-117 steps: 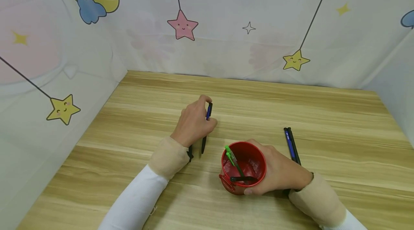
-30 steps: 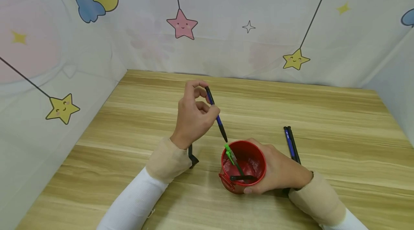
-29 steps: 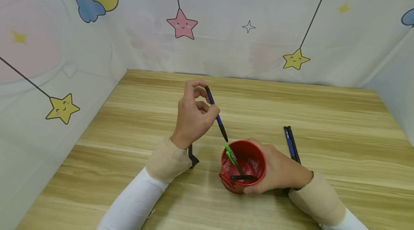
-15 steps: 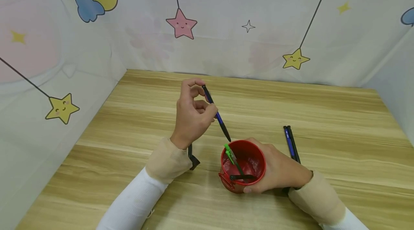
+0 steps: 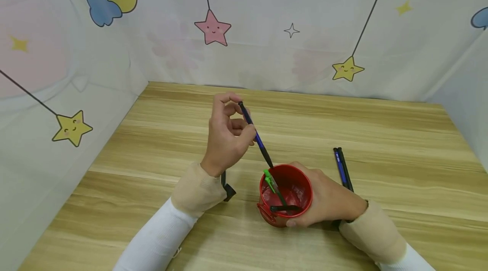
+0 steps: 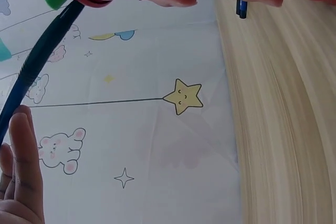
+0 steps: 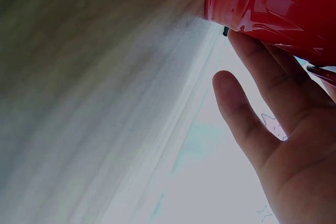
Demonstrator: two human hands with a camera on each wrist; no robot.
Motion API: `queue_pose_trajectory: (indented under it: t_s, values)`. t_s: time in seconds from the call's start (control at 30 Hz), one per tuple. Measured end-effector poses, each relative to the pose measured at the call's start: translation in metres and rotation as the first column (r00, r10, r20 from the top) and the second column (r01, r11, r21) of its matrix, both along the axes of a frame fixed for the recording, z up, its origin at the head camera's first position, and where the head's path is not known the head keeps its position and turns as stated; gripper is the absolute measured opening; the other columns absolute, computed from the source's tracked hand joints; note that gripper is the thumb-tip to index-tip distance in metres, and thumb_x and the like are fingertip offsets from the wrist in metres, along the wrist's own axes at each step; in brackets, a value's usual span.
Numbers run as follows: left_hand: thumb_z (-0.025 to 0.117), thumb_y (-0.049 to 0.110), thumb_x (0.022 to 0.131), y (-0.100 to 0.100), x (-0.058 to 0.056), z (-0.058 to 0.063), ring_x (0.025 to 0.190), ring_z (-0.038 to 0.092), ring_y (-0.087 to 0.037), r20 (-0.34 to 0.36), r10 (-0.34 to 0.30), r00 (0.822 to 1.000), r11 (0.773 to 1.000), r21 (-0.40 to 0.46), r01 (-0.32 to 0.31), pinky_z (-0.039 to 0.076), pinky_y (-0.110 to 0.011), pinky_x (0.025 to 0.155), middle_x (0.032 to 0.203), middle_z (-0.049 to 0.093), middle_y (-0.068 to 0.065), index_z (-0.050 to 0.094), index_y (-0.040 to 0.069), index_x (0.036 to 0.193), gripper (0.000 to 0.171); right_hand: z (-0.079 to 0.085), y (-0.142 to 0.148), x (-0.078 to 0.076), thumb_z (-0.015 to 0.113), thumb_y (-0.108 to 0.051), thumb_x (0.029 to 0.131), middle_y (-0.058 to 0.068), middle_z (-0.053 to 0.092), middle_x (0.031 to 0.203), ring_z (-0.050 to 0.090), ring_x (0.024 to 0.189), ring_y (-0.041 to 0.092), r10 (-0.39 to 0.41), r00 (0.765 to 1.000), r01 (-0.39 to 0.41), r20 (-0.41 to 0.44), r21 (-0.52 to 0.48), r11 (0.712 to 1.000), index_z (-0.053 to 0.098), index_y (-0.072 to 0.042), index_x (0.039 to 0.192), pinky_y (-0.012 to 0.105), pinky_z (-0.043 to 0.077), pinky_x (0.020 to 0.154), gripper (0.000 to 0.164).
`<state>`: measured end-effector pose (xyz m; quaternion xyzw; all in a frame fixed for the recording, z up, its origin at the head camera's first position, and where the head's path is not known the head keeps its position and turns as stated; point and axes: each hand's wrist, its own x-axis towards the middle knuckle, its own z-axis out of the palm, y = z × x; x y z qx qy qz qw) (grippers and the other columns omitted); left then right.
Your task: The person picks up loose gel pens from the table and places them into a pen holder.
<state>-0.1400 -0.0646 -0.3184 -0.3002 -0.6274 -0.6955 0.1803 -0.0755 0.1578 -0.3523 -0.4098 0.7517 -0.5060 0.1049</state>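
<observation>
In the head view my left hand [image 5: 227, 133] pinches a blue and black pen [image 5: 260, 140] between thumb and fingers. The pen slants down to the right, its dark tip right at the far rim of a small red bucket [image 5: 294, 179]. My right hand [image 5: 328, 197] grips this bucket round its right side, palm and some fingers hidden behind it. A green-topped pen [image 5: 271, 182] leans inside, and a black pen [image 5: 285, 208] lies across near the front wall. The left wrist view shows the held pen's tip [image 6: 73, 11] at the bucket's mouth.
Two more pens [image 5: 341, 167], one blue and one black, lie side by side on the wooden table [image 5: 400, 169], partly hidden by my right forearm. A black strap end [image 5: 228, 192] hangs from my left wrist. Printed cloth walls [image 5: 259, 67] enclose the table.
My left hand has lifted the pen from low over the table and tilted it rightward; lately its tip moved slightly right, to the bucket's rim. My right hand and the bucket have stayed put.
</observation>
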Motion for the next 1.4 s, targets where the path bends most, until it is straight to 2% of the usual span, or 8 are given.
queue_pose_trajectory:
  t_s: [0.13, 0.3, 0.53, 0.77, 0.83, 1.0, 1.4]
  values:
    - [0.049, -0.005, 0.071, 0.0, 0.001, -0.001, 0.044, 0.054, -0.028, -0.017, -0.044, 0.999, 0.999, -0.016, 0.044, 0.051, -0.037, 0.039, 0.084, 0.047, -0.014, 0.035, 0.009, 0.116, 0.049, 0.0, -0.001, 0.0, 0.085, -0.022, 0.061, 0.003, 0.058, 0.119, 0.053, 0.107, 0.021, -0.001, 1.0, 0.001, 0.004, -0.003, 1.0, 0.041, -0.007, 0.129, 0.049, 0.052, 0.078, 0.083]
    - [0.052, -0.004, 0.073, 0.0, 0.001, -0.003, 0.046, 0.054, -0.022, -0.044, -0.096, 0.994, 0.994, -0.052, 0.093, 0.051, -0.036, 0.041, 0.083, 0.049, -0.014, 0.033, 0.006, 0.115, 0.047, 0.0, -0.002, 0.001, 0.085, -0.022, 0.061, 0.002, 0.058, 0.118, 0.053, 0.106, 0.021, -0.001, 1.0, 0.001, -0.001, -0.009, 1.0, 0.042, -0.008, 0.129, 0.05, 0.052, 0.078, 0.082]
    - [0.055, 0.001, 0.07, 0.0, 0.003, -0.004, 0.054, 0.056, -0.017, -0.091, -0.125, 0.988, 0.982, -0.151, 0.11, 0.052, -0.034, 0.044, 0.078, 0.053, -0.012, 0.031, 0.001, 0.108, 0.044, -0.001, -0.004, 0.002, 0.085, -0.022, 0.062, 0.001, 0.059, 0.118, 0.054, 0.106, 0.02, 0.007, 1.0, -0.007, -0.013, -0.007, 1.0, 0.042, -0.008, 0.129, 0.047, 0.052, 0.079, 0.081]
    - [0.055, -0.007, 0.068, 0.001, 0.02, 0.024, 0.055, 0.053, -0.015, -0.192, -0.176, 0.966, 0.964, -0.233, 0.13, 0.052, -0.037, 0.045, 0.073, 0.052, -0.017, 0.034, -0.009, 0.098, 0.038, -0.003, -0.002, 0.001, 0.085, -0.022, 0.061, 0.002, 0.059, 0.118, 0.054, 0.106, 0.021, 0.001, 1.0, -0.001, -0.014, -0.01, 1.0, 0.041, -0.008, 0.13, 0.048, 0.052, 0.08, 0.083]
    - [0.056, -0.007, 0.067, 0.002, 0.02, 0.025, 0.057, 0.052, -0.015, -0.22, -0.186, 0.957, 0.961, -0.243, 0.131, 0.052, -0.036, 0.048, 0.072, 0.051, -0.018, 0.035, -0.01, 0.097, 0.036, -0.003, -0.002, 0.001, 0.085, -0.023, 0.06, 0.002, 0.059, 0.117, 0.054, 0.105, 0.02, -0.001, 1.0, 0.001, -0.02, -0.005, 1.0, 0.042, -0.008, 0.129, 0.048, 0.052, 0.08, 0.082]
    - [0.057, -0.006, 0.068, 0.003, 0.019, 0.025, 0.061, 0.052, -0.015, -0.264, -0.167, 0.95, 0.962, -0.256, 0.098, 0.052, -0.035, 0.052, 0.07, 0.049, -0.014, 0.04, -0.008, 0.093, 0.03, -0.002, -0.001, 0.001, 0.086, -0.023, 0.06, 0.003, 0.06, 0.115, 0.055, 0.103, 0.02, 0.002, 0.999, -0.002, -0.041, 0.0, 1.0, 0.043, -0.008, 0.128, 0.047, 0.052, 0.08, 0.082]
    - [0.057, -0.002, 0.074, 0.001, 0.016, 0.024, 0.061, 0.051, -0.009, -0.262, -0.06, 0.963, 0.949, -0.315, -0.027, 0.052, -0.032, 0.048, 0.069, 0.055, -0.005, 0.053, 0.002, 0.084, 0.012, -0.001, -0.001, 0.002, 0.086, -0.024, 0.06, 0.002, 0.059, 0.117, 0.055, 0.104, 0.019, -0.009, 0.999, 0.009, -0.042, 0.012, 1.0, 0.042, -0.007, 0.129, 0.046, 0.051, 0.081, 0.083]
